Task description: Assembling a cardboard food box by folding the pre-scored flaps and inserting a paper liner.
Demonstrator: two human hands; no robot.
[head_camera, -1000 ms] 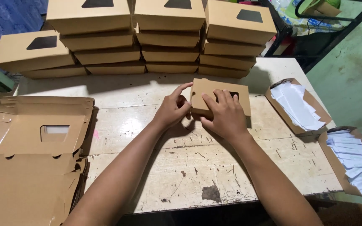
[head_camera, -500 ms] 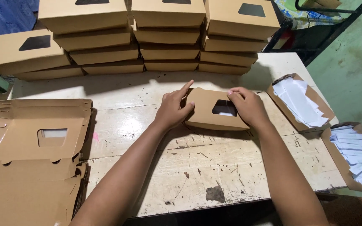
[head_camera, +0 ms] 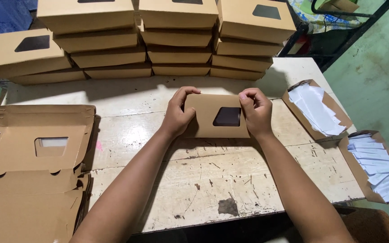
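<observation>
Cardboard box [head_camera: 212, 116], brown, with a dark window in its lid: held above the middle of the table [head_camera: 203, 180], tilted so the window faces the camera. Left hand [head_camera: 178, 114]: gripping the box's left edge, fingers curled over the top. Right hand [head_camera: 255, 112]: gripping the right edge beside the window, fingers pinched on the top corner. Stacked boxes [head_camera: 176, 40], same kind, closed: rows along the far edge of the table. Flat unfolded boxes [head_camera: 32, 166]: piled at the left end. Two open trays of white paper slips [head_camera: 316, 110] [head_camera: 377, 164]: at the right end, well apart from the hands.
</observation>
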